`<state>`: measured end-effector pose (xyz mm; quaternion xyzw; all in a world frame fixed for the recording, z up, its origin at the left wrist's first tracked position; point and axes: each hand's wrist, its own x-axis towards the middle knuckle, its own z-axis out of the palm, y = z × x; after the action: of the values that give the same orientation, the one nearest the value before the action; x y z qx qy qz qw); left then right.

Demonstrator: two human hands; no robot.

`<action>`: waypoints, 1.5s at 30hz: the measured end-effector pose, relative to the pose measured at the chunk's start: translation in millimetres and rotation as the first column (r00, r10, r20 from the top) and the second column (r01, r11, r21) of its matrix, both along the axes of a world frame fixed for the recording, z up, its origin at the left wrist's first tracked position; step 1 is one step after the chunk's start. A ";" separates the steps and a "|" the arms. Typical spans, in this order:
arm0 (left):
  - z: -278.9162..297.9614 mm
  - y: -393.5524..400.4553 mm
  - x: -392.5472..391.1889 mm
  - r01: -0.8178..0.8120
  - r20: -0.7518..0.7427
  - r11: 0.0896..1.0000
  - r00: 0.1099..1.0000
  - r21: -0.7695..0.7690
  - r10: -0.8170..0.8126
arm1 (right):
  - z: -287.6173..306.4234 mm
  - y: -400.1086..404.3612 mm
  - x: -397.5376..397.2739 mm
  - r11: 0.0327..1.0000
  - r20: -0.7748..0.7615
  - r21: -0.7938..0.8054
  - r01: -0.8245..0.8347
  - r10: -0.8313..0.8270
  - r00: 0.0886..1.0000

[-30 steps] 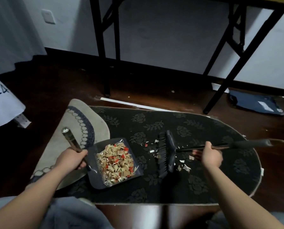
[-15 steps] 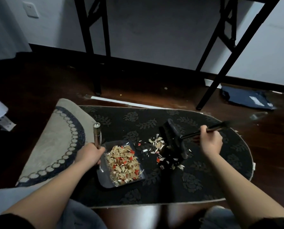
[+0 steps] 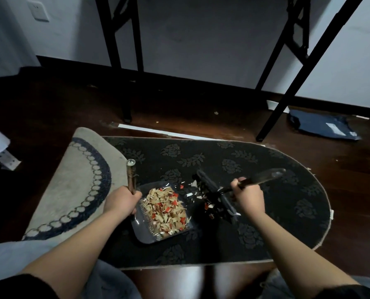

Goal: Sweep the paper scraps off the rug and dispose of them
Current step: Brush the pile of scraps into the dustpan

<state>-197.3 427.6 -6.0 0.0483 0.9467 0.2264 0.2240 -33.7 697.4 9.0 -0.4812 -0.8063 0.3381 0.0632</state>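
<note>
Now the brush drives the last scraps at the lip of a heaped dustpan.

The left hand (image 3: pixel 122 201) is wrapped tight round the dustpan handle (image 3: pixel 131 177), pinning the dustpan (image 3: pixel 145 233) on the near middle of the dark rug (image 3: pixel 266 169); the right hand (image 3: pixel 247 198) is closed round the brush handle (image 3: pixel 260 179), with the brush head (image 3: pixel 212 192) just right of the pan's open edge. The paper scraps (image 3: pixel 164 209) sit piled high in the pan, and a loose scatter (image 3: pixel 198 195) lies on the rug between pan and bristles. The risk, it seems, is a hard flick: it could fling bits over the pile or past the pan's far side. If the left hand tips the handle, the pile may slide out. Scraps could also lodge in the bristles or the rug's pile.
</note>
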 end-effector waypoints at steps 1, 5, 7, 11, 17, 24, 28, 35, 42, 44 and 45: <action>-0.3 -0.2 -0.1 0.000 0.001 1.000 1.000 -0.007 0.000 | 0.5 -2.6 0.3 0.999 -0.009 0.004 -0.036 0.036 0.999; -2.1 -0.3 -1.1 0.001 0.009 1.000 1.000 -0.025 0.000 | 1.3 -16.3 2.8 0.980 0.001 0.012 -0.197 0.197 0.980; -2.7 -0.9 -1.0 0.004 0.008 1.000 1.000 -0.028 -0.004 | 3.6 -23.1 3.5 0.972 -0.015 0.000 -0.234 0.234 0.972; -3.5 -1.2 -0.2 0.003 0.015 1.000 1.000 -0.020 -0.003 | 9.6 -20.2 8.6 0.965 -0.075 0.039 -0.259 0.261 0.962; -4.9 -2.5 -0.1 -0.017 0.041 1.000 0.999 0.007 0.017 | 22.7 9.2 10.5 0.980 -0.026 0.108 -0.167 0.171 0.985; -6.2 -4.1 -0.6 -0.020 0.044 1.000 0.999 0.016 0.019 | 6.2 -10.0 5.4 0.988 0.010 0.063 -0.144 0.143 0.990; -8.9 -6.8 -2.1 -0.012 0.044 1.000 0.999 0.016 0.011 | -4.7 -26.9 0.9 0.971 -0.002 -0.004 -0.238 0.238 0.971; -13.9 -10.8 -4.4 -0.015 0.065 1.000 0.998 0.015 0.014 | 11.9 -20.8 14.0 0.910 -0.102 0.008 -0.415 0.413 0.905; -12.1 -21.8 -7.7 0.012 0.085 1.000 0.996 0.013 -0.013 | 25.6 18.2 25.6 0.950 -0.087 0.135 -0.280 0.293 0.952; -11.4 -22.7 -5.3 0.012 0.067 1.000 0.998 0.003 -0.012 | 23.3 23.3 27.4 0.960 -0.021 0.151 -0.234 0.240 0.971; -10.4 -22.4 -3.7 0.012 0.054 1.000 0.998 0.003 -0.013 | 20.4 23.3 27.8 0.963 0.007 0.152 -0.224 0.226 0.974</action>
<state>-200.9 405.2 -16.4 0.0483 0.9398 0.2272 0.2507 -5.9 720.7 29.4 -0.3787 -0.8788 0.2829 0.0650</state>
